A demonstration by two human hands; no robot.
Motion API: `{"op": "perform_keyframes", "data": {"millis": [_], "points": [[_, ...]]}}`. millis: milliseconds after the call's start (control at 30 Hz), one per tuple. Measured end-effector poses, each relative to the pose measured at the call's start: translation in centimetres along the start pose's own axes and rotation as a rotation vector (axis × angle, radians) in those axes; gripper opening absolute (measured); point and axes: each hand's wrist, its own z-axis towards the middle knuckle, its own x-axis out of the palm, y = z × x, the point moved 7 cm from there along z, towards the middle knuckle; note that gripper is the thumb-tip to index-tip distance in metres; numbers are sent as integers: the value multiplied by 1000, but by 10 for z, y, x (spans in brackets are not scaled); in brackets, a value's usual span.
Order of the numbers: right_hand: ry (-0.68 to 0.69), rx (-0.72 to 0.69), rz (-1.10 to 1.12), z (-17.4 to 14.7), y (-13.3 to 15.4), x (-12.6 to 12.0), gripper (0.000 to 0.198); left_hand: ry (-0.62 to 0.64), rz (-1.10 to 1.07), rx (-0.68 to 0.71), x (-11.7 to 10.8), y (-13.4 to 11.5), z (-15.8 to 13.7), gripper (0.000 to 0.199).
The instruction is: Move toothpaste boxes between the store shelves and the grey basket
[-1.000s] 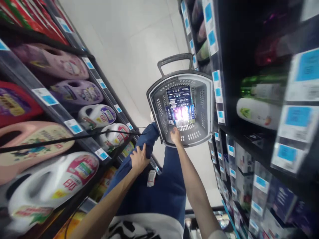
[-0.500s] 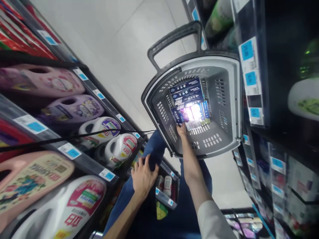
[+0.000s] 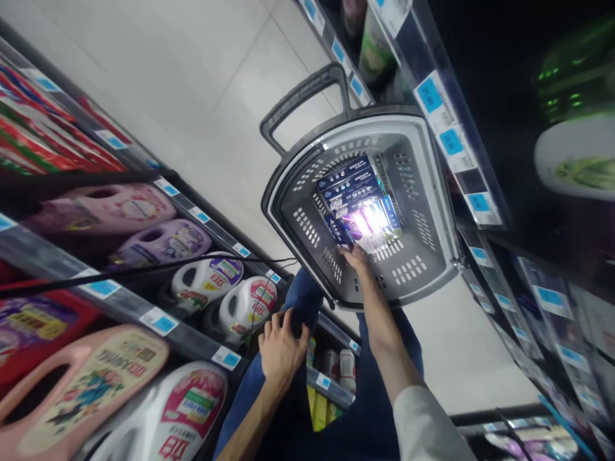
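My right hand (image 3: pixel 356 256) reaches into a grey shopping basket (image 3: pixel 423 137), its fingers closed at the lower end of a dark blue toothpaste box (image 3: pixel 335 229). The fingertips are partly hidden. Alongside lie several more dark blue toothpaste boxes (image 3: pixel 346 182) in a row. Bright glare washes out the purple and white boxes (image 3: pixel 368 224) in the middle; a blue box (image 3: pixel 391 214) stands at their right. My left hand (image 3: pixel 283 349) rests on my left knee, fingers spread, holding nothing.
Left shelves hold detergent bottles (image 3: pixel 192 410) and red packs (image 3: pixel 52 128). Right shelves carry price tags (image 3: pixel 451 141) and a white-green bottle (image 3: pixel 576 157). The basket's handle (image 3: pixel 305 96) points up and away over the tiled floor (image 3: pixel 192 77). A black cord (image 3: pixel 144 269) crosses the left side.
The view has shifted, so the shelf bottles sit lower and the basket a little further left. My right hand stays at the toothpaste box; my left hand stays on the knee.
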Motion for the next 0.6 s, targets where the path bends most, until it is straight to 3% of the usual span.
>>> {"op": "perform_keyframes", "data": {"millis": [200, 367, 467, 600], "points": [[84, 44, 124, -38, 27, 8, 52, -14, -17, 1, -2, -7, -4, 47], [170, 100, 289, -97, 32, 13, 55, 21, -21, 3, 5, -14, -14, 49], [219, 116, 352, -148, 26, -2, 51, 14, -29, 11, 11, -17, -24, 49], [230, 128, 318, -237, 16, -50, 45, 58, -39, 37, 16, -15, -42, 58]]}}
